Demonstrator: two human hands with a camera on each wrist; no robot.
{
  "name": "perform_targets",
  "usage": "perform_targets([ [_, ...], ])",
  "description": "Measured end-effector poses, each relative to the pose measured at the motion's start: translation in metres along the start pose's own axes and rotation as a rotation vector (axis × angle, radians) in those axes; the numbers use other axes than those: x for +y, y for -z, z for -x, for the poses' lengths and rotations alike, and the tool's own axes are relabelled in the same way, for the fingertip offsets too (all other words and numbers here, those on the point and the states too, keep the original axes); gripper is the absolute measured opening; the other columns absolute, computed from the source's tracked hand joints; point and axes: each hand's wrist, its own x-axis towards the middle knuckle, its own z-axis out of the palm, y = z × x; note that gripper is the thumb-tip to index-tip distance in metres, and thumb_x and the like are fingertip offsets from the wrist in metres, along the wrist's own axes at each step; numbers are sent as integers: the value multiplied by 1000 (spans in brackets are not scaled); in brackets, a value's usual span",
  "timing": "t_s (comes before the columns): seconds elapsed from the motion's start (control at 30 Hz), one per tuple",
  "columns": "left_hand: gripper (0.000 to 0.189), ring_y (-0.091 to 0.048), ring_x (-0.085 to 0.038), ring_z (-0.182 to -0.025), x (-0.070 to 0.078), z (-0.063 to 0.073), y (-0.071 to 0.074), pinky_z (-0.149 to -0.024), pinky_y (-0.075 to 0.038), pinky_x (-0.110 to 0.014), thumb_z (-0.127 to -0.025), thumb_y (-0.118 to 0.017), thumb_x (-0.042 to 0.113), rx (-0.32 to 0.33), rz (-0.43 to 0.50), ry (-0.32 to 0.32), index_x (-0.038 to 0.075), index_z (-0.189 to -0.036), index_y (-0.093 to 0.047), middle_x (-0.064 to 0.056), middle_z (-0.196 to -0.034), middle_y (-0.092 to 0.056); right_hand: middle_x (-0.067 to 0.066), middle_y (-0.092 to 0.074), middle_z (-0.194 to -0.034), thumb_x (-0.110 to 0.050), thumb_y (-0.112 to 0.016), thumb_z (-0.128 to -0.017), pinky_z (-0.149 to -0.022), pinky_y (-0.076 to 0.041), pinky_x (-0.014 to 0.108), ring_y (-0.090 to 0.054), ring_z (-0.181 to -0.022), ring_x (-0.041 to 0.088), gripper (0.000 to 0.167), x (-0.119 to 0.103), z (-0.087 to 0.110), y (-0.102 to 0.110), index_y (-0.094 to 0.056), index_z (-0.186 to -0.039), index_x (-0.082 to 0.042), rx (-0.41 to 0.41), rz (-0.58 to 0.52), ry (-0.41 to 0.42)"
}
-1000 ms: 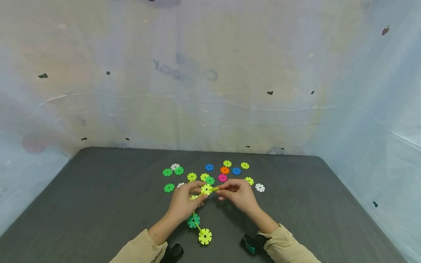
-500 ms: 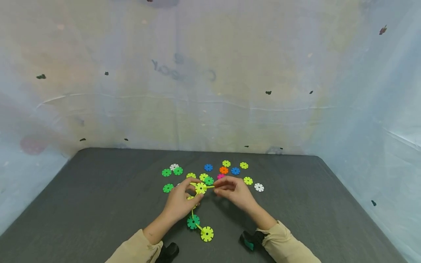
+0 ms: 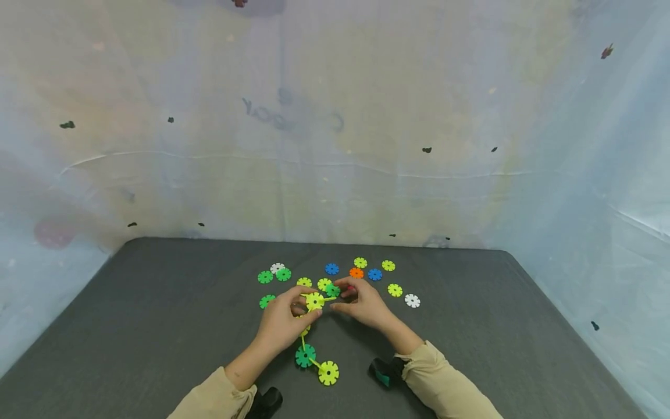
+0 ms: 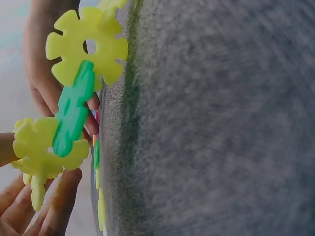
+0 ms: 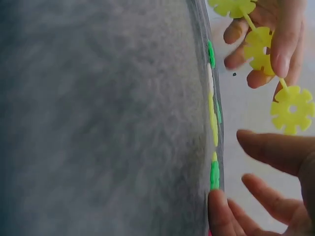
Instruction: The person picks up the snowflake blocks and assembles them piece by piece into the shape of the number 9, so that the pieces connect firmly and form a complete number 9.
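Observation:
My left hand (image 3: 282,321) pinches a chain of slotted plastic snowflake discs, with thumb and fingers at a yellow disc (image 3: 315,301) near its upper end. Lower down the chain hang a green disc (image 3: 305,356) and a yellow end disc (image 3: 328,373). In the left wrist view, the green disc (image 4: 74,108) is slotted edge-on between yellow ones. My right hand (image 3: 366,305) is just right of the chain, its thumb and fingers spread. In the right wrist view, the nearest yellow disc (image 5: 293,109) sits apart from the right thumb (image 5: 275,150).
Loose discs lie on the dark grey table (image 3: 157,326) beyond the hands: green (image 3: 265,277), blue (image 3: 374,274), orange (image 3: 356,273), yellow (image 3: 395,290) and white (image 3: 412,301). A pink one is mostly behind the right fingers. Pale sheeting (image 3: 335,192) surrounds the table.
My right hand has let go of the yellow disc at the chain's upper end, and its fingers have spread. The left hand has shifted slightly left with the chain.

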Motion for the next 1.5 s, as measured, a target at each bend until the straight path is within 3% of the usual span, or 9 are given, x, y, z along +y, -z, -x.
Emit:
perform_targets([
  [0.2, 35, -68, -15, -72, 0, 0, 0, -61, -53, -30, -79, -78, 14, 16, -2, -42, 8, -112, -68, -7, -88, -70, 13, -63, -114, -16, -78, -80, -74, -52, 35, -61, -100, 29, 45, 0, -8, -4, -63, -121, -5, 33, 65, -37],
  [0.53, 36, -67, -15, -71, -1, 1, 1, -59, -51, -29, -80, -78, 13, 10, 22, -10, 7, -113, -67, -8, -90, -70, 13, -63, -111, -11, -77, -80, -72, -51, 32, -62, -91, 26, 42, 4, -16, -5, -65, -119, -4, 35, 149, 13],
  [0.77, 36, -67, -15, -73, -1, 2, 1, -58, -51, -29, -79, -78, 14, 2, 51, 29, 7, -112, -67, -11, -94, -70, 11, -60, -100, -12, -77, -81, -71, -49, 31, -59, -83, 22, 33, 5, -18, -6, -68, -111, -3, 24, 231, 33],
  [1.03, 36, -66, -17, -75, -1, 1, 2, -61, -52, -30, -80, -77, 13, -5, 45, 49, 6, -113, -67, -12, -95, -69, 8, -63, -96, -8, -77, -80, -73, -49, 30, -60, -86, 20, 30, 3, -15, -3, -68, -108, -5, 3, 133, -27],
  [1.27, 37, -67, -17, -75, 0, 0, 3, -61, -52, -30, -79, -77, 11, -7, 45, 60, 5, -114, -66, -12, -94, -69, 6, -63, -91, -6, -75, -81, -66, -48, 26, -58, -79, 14, 29, 6, -11, 2, -69, -109, -7, -25, 71, -10],
  [1.5, 41, -66, -18, -76, -1, 0, 3, -61, -52, -30, -78, -79, 11, -9, 55, 89, 5, -116, -64, -10, -95, -66, 15, -64, -92, -5, -67, -88, -62, -54, 30, -63, -72, 18, 31, 10, -6, 10, -64, -117, 2, -95, -171, -4],
])
